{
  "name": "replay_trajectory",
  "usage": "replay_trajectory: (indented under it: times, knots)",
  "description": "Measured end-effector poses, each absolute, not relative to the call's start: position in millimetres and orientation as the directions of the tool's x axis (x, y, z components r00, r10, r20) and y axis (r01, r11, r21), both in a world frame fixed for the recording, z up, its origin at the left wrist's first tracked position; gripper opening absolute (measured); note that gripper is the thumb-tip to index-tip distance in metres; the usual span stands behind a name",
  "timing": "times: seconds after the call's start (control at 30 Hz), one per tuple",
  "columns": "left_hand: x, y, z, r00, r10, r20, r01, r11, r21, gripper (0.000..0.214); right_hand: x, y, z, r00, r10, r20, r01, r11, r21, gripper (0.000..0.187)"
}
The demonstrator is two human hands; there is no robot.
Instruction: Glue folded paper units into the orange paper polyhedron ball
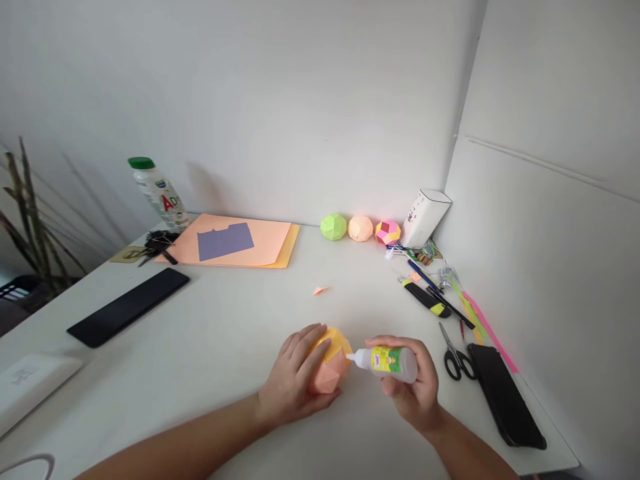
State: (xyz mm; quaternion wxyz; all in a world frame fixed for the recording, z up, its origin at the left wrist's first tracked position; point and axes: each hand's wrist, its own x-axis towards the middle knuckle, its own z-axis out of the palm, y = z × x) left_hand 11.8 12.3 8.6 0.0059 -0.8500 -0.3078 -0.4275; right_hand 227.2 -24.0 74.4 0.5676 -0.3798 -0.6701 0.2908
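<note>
Low over the near middle of the white desk, my left hand is wrapped round a faceted paper ball, peach below with yellow facets on top. My right hand grips a clear glue bottle with a yellow and green label, held on its side. Its white nozzle points left and its tip meets the ball's right side, at a facet edge. Whether glue is coming out I cannot tell. A small folded scrap of peach paper lies beyond the ball.
Three paper balls, green, peach and pink, line the wall. Scissors, a utility knife and a black phone lie right. Paper sheets, a white bottle and a black slab are left.
</note>
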Motion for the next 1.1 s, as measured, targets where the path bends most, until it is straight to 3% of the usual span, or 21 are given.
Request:
replay_trajectory:
  times: [1.1]
  knots:
    - [10.6,14.1,1.5,0.471,0.475,0.743,0.486,-0.843,0.231,0.074,227.7,-24.1,73.4,-0.064,0.809,0.584,0.219,0.583,-0.783,0.043]
